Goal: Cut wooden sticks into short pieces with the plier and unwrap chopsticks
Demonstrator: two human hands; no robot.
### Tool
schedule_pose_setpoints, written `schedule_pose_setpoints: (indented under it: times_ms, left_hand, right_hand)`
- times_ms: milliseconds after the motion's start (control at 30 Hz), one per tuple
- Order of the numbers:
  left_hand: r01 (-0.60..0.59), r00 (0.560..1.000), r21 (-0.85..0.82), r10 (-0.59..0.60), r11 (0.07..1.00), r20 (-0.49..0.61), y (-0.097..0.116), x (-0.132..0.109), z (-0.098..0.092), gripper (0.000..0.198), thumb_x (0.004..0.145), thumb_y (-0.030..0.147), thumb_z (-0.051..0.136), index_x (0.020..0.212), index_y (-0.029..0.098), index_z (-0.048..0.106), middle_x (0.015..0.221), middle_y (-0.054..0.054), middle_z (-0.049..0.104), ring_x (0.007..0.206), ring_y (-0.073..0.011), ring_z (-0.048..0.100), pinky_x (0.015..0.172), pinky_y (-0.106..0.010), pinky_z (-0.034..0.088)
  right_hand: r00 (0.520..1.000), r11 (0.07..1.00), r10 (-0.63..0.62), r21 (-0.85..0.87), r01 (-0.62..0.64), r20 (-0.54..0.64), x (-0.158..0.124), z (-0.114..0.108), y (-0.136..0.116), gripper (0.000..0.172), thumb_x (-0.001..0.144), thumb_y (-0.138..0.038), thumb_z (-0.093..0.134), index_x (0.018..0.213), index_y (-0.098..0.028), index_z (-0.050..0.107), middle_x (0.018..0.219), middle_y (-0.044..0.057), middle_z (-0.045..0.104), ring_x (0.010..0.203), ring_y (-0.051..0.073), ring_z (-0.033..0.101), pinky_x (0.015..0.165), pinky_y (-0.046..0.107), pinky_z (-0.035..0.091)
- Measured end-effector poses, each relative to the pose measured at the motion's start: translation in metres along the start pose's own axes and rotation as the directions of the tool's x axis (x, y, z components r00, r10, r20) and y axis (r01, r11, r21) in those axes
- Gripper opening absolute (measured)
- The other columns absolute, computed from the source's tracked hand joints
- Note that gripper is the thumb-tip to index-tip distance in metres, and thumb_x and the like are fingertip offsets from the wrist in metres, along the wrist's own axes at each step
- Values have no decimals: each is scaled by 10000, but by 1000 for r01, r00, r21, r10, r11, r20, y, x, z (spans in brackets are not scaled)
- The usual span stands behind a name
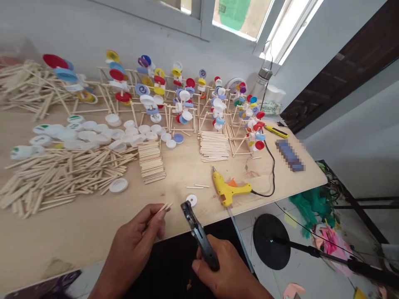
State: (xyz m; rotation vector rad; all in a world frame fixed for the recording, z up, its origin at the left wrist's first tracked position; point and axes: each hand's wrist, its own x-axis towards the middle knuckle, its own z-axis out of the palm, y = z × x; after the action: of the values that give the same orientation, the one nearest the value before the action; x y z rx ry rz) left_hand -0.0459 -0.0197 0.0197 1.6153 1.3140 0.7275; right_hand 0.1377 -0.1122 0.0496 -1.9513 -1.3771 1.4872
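Near the table's front edge, my left hand (141, 236) pinches short thin wooden sticks (166, 206) between thumb and fingertips. To its right, my right hand (221, 263) is closed around a dark-handled, pliers-like tool (201, 236); its metal head points up and away from me. Just beyond the tool's head lies a white disc (191, 200) with a hole in its middle. A few loose sticks (197, 187) are behind the disc. A yellow glue gun (229, 189) rests on its side to the right, its nozzle pointing away.
Stick frames (183, 118) with colored bottle caps line the back of the table (174, 166). White caps (90, 135), a loose stick heap (71, 174) and two neat stick stacks (151, 162) lie nearer. A utility knife (276, 131) sits at right; a black stand base (272, 241) is on the floor.
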Motion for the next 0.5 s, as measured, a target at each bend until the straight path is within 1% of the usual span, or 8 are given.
schedule_pose_setpoints:
  times_ms: [100,167,233,267,300,367,433,500]
  left_hand:
    - [-138,986,122,148,983,-79,5,11,7,321,864,524,488,816,243,636,700,6,674,661,-179,650,608,-243,490]
    - [-208,971,161,224,965,-87,5,15,13,323,869,516,485,811,246,652,807,-16,706,757,-196,669,662,-252,499]
    - [-251,960,191,269,949,-74,4,17,18,321,881,496,472,813,246,661,830,-25,703,778,-201,666,689,-263,498]
    - [-260,957,204,280,944,-75,2,16,20,315,885,485,469,815,247,663,834,-26,698,781,-200,664,702,-268,498]
    - [-263,954,215,287,940,-87,0,15,21,302,887,474,472,820,250,662,843,-24,693,790,-200,661,720,-272,496]
    - [-258,949,227,290,939,-121,-5,12,25,256,885,449,493,843,254,653,867,-17,682,814,-197,653,764,-278,490]
    - [-248,942,223,289,943,-172,-11,8,28,210,884,424,516,882,254,640,884,-12,668,831,-194,640,806,-285,475]
    - [-246,927,209,293,947,-235,-16,5,33,190,886,407,528,921,252,633,891,-11,654,837,-192,627,828,-290,462]
  right_hand:
    - [999,994,-42,103,44,-28,-14,-21,-3,53,788,-252,576,757,-214,554,707,-14,594,653,151,547,604,237,390]
    - [990,996,-50,73,60,-130,-20,-43,2,84,819,-299,554,823,-220,580,734,-5,606,667,163,555,598,242,401]
    - [949,990,-108,-119,75,-297,-18,-73,14,124,847,-325,517,866,-220,580,726,4,604,648,174,551,592,256,398]
    - [905,959,-167,-279,57,-391,-14,-91,21,131,861,-314,492,888,-216,574,737,16,606,658,185,553,611,270,397]
    - [840,889,-256,-457,11,-478,-7,-109,29,112,850,-293,489,859,-207,559,734,32,604,668,200,551,622,285,385]
    - [728,664,-451,-739,-113,-516,12,-145,45,78,777,-209,521,845,-191,555,795,79,625,759,241,562,665,310,366]
    - [722,413,-569,-896,-164,-395,36,-176,56,135,755,-160,535,884,-171,572,883,118,651,834,257,564,701,317,350]
    - [730,345,-593,-926,-151,-340,59,-198,62,129,798,-153,520,907,-159,589,920,136,662,872,265,554,730,329,331]
